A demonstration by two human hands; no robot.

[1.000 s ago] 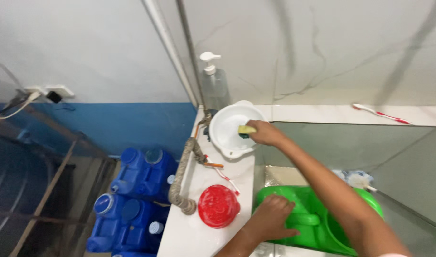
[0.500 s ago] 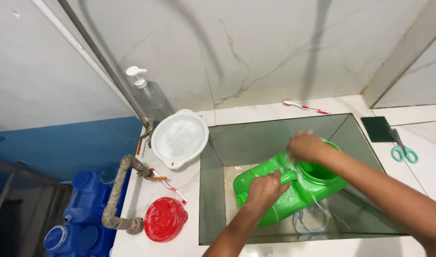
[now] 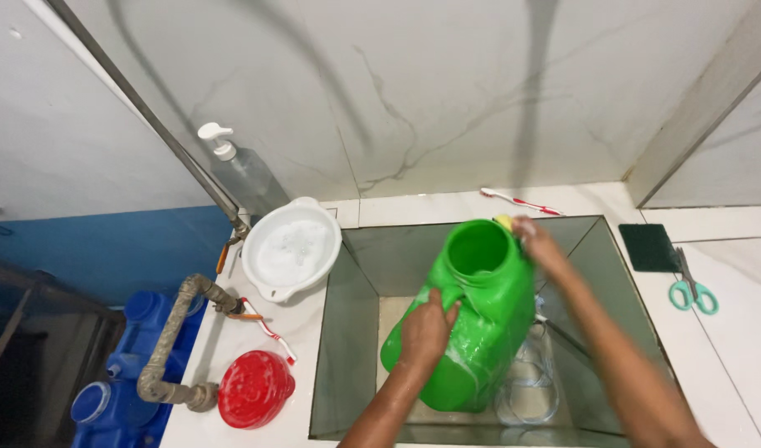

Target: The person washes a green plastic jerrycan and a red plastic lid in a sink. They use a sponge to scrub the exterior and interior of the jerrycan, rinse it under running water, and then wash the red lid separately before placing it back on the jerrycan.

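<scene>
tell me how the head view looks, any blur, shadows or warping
Head view: bright, even light; dark curved shadows streak the marble wall; the right hand at the green jug's mouth is motion-blurred, while the left hand on its side is sharper; the pipe and sink edges splay from wide-angle distortion.

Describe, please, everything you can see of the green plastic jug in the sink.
The green jug is a large, glossy plastic container with a wide round mouth, open with no lid on it, and a moulded handle on its side. It stands tilted inside the sink, mouth up toward the back wall. Wet, soapy streaks run down its body. The left hand grips it at the handle; the right hand is at the rim, pressing what looks like a yellow sponge there.
</scene>
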